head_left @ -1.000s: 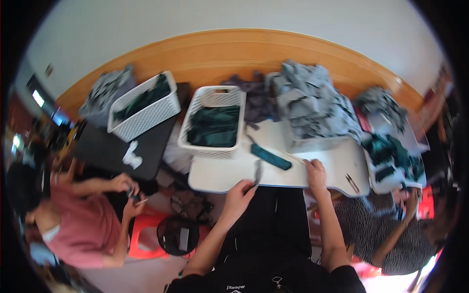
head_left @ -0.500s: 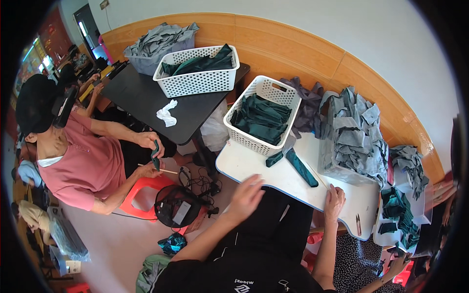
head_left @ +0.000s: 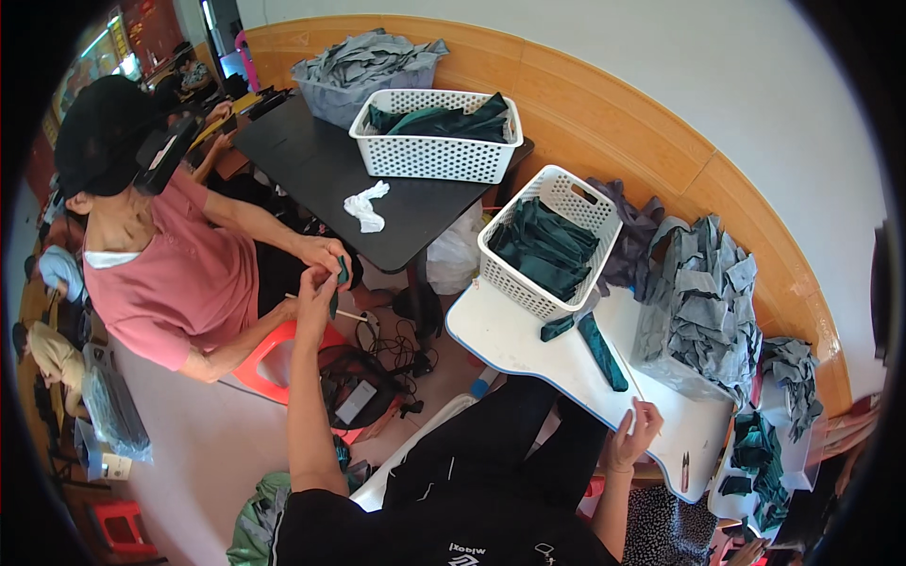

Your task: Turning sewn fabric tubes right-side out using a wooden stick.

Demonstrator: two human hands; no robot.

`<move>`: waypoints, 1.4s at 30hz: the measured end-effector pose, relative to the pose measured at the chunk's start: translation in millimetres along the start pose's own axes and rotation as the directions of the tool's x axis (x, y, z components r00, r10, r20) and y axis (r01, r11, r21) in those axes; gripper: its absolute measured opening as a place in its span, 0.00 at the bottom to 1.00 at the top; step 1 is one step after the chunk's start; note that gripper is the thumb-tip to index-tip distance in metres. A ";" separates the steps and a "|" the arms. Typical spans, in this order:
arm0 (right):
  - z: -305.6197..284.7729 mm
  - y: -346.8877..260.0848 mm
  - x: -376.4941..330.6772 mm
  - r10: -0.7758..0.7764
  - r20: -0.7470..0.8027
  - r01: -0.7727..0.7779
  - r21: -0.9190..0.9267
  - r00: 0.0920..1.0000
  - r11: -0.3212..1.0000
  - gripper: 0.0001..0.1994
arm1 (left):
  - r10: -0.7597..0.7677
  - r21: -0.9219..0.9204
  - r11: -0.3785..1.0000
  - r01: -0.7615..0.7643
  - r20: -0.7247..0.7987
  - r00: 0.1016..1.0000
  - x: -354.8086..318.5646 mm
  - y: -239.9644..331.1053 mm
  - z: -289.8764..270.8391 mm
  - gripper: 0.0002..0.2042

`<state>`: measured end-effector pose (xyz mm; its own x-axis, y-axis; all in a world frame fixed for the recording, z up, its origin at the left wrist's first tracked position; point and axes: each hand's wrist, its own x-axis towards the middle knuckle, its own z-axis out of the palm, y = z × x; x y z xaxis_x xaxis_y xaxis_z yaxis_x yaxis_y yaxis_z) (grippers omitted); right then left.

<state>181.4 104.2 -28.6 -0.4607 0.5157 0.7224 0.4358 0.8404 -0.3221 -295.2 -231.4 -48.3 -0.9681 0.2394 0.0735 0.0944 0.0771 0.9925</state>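
Head view: the camera is looking down over two tables and a seated co-worker point(head_left: 179, 274) in a pink shirt at the person's left.
Left hand: the left hand point(head_left: 315, 280) is extending away from the white table, its fingers meeting a dark green piece point(head_left: 342, 272) at the co-worker's hand point(head_left: 326, 253); whether it is gripping the piece I cannot tell, as the hands are overlapping.
Right hand: the right hand point(head_left: 635, 436) is hovering at the near edge of the white table, fingers bent, the fingertips at the end of a thin stick point(head_left: 623, 363); whether they are pinching it I cannot tell.
Green piece: it is sitting between the two people's hands, above a pale stick point(head_left: 352, 316) on the co-worker's side.
White table: on the white table point(head_left: 495, 325) a long green strip point(head_left: 601, 351) is lying just beside the thin stick, and clippers point(head_left: 685, 470) are lying near the right edge.
Containers: a white basket point(head_left: 519, 288) is holding folded green fabric; a clear bin point(head_left: 661, 354) is overflowing with grey fabric.
Black table: the black table point(head_left: 302, 160) is bearing a second basket point(head_left: 439, 162) and a crumpled white cloth point(head_left: 366, 208).
Floor: a red stool point(head_left: 264, 363) is standing beside a black fan point(head_left: 326, 377).
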 end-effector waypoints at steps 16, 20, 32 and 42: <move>90.0 -200.8 75.0 -0.218 0.716 -0.604 0.684 0.663 0.409 0.13 | -0.084 -0.084 0.992 0.090 0.065 0.994 -98.2 87.7 38.3 0.05; 95.4 -209.6 93.4 -0.219 0.762 -0.738 0.646 0.609 0.197 0.16 | -0.110 -0.475 0.853 0.215 0.240 0.965 -139.3 116.6 85.1 0.06; 63.3 -190.7 99.6 -0.054 0.806 -0.796 0.591 0.590 0.132 0.17 | -0.099 -0.492 0.781 0.386 0.513 0.853 -175.7 112.9 143.5 0.13; 51.5 -195.6 99.2 0.052 0.704 -0.694 0.681 0.709 0.234 0.18 | -0.007 -0.490 0.841 0.232 0.418 0.909 -179.2 119.8 145.2 0.06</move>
<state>10.7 -0.5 74.7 -0.8478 0.5264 0.0646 -0.1055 -0.0480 -0.9933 -76.7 -124.6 43.3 -0.7833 0.6214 0.0192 -0.2585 -0.3536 0.8990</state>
